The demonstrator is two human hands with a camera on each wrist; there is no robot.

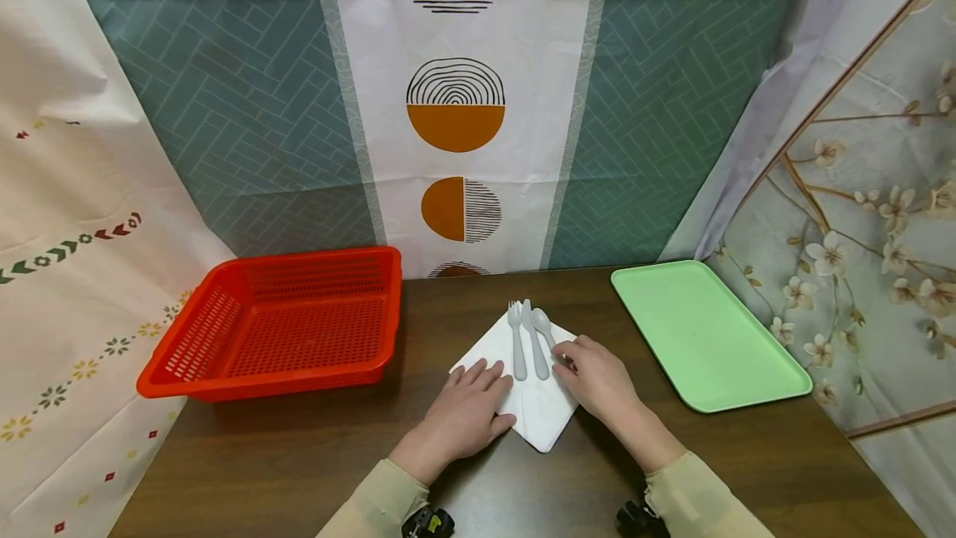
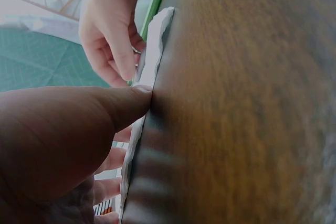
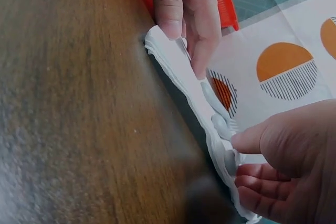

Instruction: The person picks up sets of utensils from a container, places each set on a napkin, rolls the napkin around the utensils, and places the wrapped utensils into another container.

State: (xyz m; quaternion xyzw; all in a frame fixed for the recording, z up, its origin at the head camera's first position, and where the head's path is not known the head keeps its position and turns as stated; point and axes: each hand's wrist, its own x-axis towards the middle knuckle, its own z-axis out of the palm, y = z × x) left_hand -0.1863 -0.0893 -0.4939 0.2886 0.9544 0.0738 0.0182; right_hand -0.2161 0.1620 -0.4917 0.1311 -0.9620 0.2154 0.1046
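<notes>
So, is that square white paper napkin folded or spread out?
Folded. In the right wrist view, the square white paper napkin shows stacked layers along its edge.

The napkin [image 1: 539,415] is white, cutlery [image 1: 538,360] grey, basket [image 1: 265,383] red.

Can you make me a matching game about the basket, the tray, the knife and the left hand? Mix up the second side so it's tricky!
Things:
1. Basket
2. Tray
3. Knife
4. Left hand

Clues:
A. Between the fork and the spoon
B. Pale green and flat
C. Touching the left side of the white napkin
D. Red, with lots of little holes

Right pairs: 1-D, 2-B, 3-A, 4-C
</notes>
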